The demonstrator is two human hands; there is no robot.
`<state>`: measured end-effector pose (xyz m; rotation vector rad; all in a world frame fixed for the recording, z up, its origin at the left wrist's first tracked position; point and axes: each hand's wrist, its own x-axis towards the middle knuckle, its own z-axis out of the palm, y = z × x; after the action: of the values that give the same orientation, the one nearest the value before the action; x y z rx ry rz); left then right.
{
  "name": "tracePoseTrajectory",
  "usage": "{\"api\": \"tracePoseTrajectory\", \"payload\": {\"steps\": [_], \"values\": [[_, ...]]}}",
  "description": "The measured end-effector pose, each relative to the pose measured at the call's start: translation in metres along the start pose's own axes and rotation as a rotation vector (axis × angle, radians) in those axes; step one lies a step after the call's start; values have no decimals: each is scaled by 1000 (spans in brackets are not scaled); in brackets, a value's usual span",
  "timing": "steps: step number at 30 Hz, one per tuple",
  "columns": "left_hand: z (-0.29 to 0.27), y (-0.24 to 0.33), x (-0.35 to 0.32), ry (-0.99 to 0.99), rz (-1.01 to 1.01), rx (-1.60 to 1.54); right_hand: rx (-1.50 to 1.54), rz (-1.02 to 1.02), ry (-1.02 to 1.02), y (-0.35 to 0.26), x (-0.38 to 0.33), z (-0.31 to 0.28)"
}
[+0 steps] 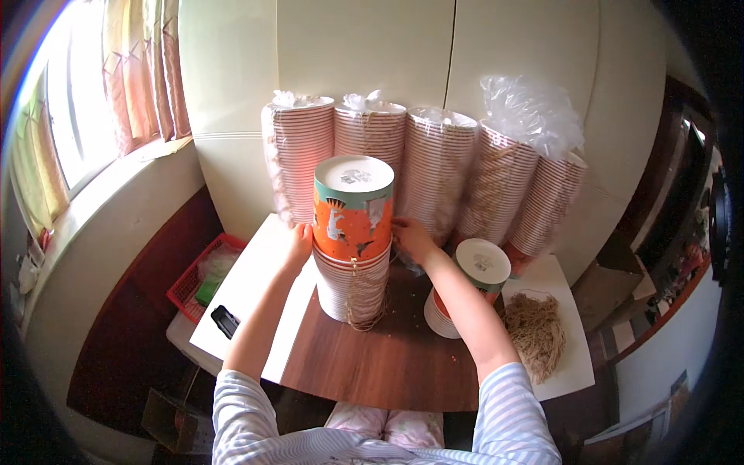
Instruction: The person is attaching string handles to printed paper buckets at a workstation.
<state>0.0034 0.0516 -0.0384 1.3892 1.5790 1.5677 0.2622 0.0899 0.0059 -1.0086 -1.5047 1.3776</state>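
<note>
A tall stack of upside-down paper buckets (352,291) stands near the middle of the table. Its top bucket (353,221) is orange with a green band, animal pictures and a white base facing up. My left hand (297,246) presses against this bucket's left side, low down, its fingers partly hidden. On the opposite side my right hand (413,239) grips it, fingertips at the wall. Thin tan strings (361,298) hang down the stack's front over the pale rims. Beneath my right forearm, a shorter stack of matching buckets (482,262) also sits upside down.
Several tall plastic-wrapped bucket stacks (440,170) line the back of the table (364,372). A bundle of tan strings (535,333) lies at the right. A black object (225,321) rests at the left edge, beside a red basket (186,288) below. A curtained window is at left.
</note>
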Motion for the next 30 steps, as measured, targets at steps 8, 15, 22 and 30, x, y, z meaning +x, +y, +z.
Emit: {"api": "tracePoseTrajectory", "payload": {"steps": [8,15,22,30], "values": [[7,-9,6,-17,102,62,-299,-370,162,45,31,-5],[2,-9,1,82,244,141,-485,-346,190,30,12,11],[8,-28,-11,164,225,-206,-704,-466,233,22,2,12],[8,-53,-186,-103,-30,-9,-1345,-546,355,-15,-160,-70]]}}
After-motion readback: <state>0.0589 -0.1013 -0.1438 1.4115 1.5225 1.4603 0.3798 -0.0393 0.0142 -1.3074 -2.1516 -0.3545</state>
